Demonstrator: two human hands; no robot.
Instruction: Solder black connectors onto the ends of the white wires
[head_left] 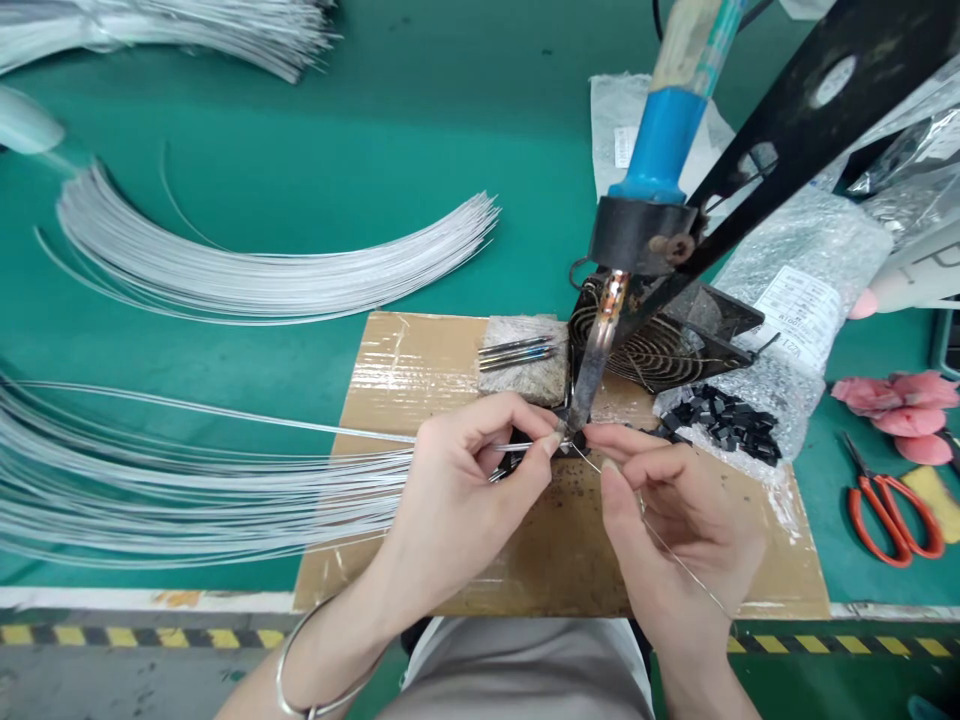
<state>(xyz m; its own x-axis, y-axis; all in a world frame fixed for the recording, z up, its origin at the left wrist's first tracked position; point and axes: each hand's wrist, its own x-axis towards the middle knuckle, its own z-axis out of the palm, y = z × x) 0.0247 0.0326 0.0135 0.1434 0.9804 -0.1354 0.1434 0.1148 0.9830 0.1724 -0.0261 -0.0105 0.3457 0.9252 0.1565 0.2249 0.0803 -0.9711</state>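
My left hand [480,490] pinches the end of a white wire [217,405] just under the tip of a soldering iron [600,350]. The iron hangs tip down from a black metal bracket [787,140]. To the right of the tip, my right hand [675,520] holds a thin solder wire [690,572] between thumb and fingers, its end near the iron tip. A bundle of white wires [187,500] runs leftward behind my left wrist. The small part at the tip is mostly hidden by my fingertips.
Brown cardboard [405,380] lies beneath the hands. Behind the iron stands a black fan [667,340]. Black small parts [724,425] lie on bubble wrap [810,260], with red scissors [892,515] farther right. Another wire bundle [285,275] and a fibrous pad [525,375] lie behind.
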